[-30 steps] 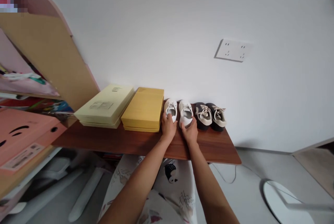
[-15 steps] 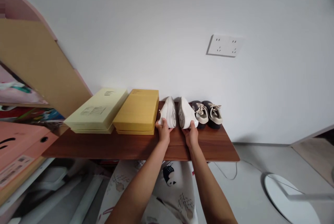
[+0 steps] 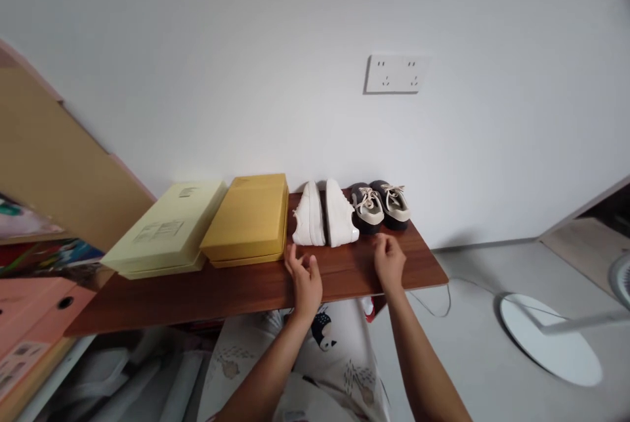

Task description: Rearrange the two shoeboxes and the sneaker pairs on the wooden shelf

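Two white shoes lie on their sides, soles facing each other: the left white shoe (image 3: 309, 215) and the right white shoe (image 3: 339, 214), on the brown wooden board (image 3: 197, 297). My left hand (image 3: 304, 276) is just in front of the left one, fingers apart and holding nothing. In front of the dark shoes with cream laces, the left dark shoe (image 3: 369, 215) and the right dark shoe (image 3: 396, 212), is my right hand (image 3: 390, 261), its fingers curled; nothing shows in them. A yellow box (image 3: 246, 218) and a pale yellow box (image 3: 165, 228) stand to the left.
A pink box (image 3: 37, 317) stands at the lower left, near a slanted tan panel (image 3: 63, 146). The wall behind bears a white socket plate (image 3: 394, 74). On the floor at right are a round white base (image 3: 551, 343) and a thin cable (image 3: 449, 300).
Both hands have let go of the white shoes and drawn back toward me, the right one also moving right. The white shoes now rest on the board. The view has shifted slightly.
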`<state>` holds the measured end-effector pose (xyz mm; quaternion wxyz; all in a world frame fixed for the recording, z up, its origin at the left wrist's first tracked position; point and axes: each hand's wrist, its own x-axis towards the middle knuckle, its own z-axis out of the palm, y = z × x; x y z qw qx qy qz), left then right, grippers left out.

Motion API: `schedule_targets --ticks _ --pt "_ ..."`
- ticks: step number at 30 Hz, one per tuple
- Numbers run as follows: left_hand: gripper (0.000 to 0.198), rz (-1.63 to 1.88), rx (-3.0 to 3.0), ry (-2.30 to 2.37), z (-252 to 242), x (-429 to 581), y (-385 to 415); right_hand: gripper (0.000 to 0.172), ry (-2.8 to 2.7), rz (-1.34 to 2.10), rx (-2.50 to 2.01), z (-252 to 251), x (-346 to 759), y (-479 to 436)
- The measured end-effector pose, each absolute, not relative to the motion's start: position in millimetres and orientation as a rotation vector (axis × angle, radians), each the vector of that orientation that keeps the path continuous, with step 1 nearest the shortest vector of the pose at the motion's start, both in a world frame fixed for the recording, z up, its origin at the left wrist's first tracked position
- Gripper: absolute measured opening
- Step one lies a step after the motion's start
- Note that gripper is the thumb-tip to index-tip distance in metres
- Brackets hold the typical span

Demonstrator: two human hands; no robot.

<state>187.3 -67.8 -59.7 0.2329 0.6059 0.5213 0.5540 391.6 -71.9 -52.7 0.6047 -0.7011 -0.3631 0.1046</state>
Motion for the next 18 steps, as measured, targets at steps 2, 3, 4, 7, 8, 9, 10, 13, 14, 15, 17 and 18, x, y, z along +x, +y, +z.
schedule_targets --ticks 2,3,4,7,8,9,10,13,14,15,17,18 --pt "0.055 1.507 1.872 1.380 -54 205 -80 0.049 -0.777 -0.166 -1.679 -44 424 -62" --pt "0.054 1.458 1.989 1.318 -48 219 -82 0.052 -0.771 -0.289 -1.706 -40 438 -53" --pt "0.054 1.386 2.129 1.235 -40 236 -81 0.057 -0.800 -0.351 -1.724 -38 450 -43" --pt "0.058 1.136 2.453 1.003 -14 295 -59 0.065 -0.990 -0.279 -1.711 -40 470 -18" --pt "0.058 1.057 2.509 0.981 -5 313 -47 0.064 -1.028 -0.225 -1.696 -43 473 -13" --pt "0.056 0.976 2.542 1.002 2 330 -35 0.062 -1.040 -0.179 -1.682 -47 474 -10" --pt "0.050 0.892 2.550 1.060 8 343 -23 0.059 -1.021 -0.150 -1.672 -50 475 -9" --pt "0.031 0.644 2.445 1.257 14 366 8 0.057 -0.828 -0.107 -1.651 -58 478 -12" --pt "0.028 0.611 2.388 1.285 13 368 15 0.057 -0.720 -0.079 -1.639 -60 480 -14" --pt "0.026 0.623 2.325 1.292 10 368 21 0.056 -0.599 -0.043 -1.619 -61 482 -14" --pt "0.026 0.764 2.157 1.259 1 365 27 0.055 -0.405 0.040 -1.550 -64 487 -13" --pt "0.027 0.868 2.035 1.233 -4 364 28 0.056 -0.358 0.083 -1.508 -66 488 -12"
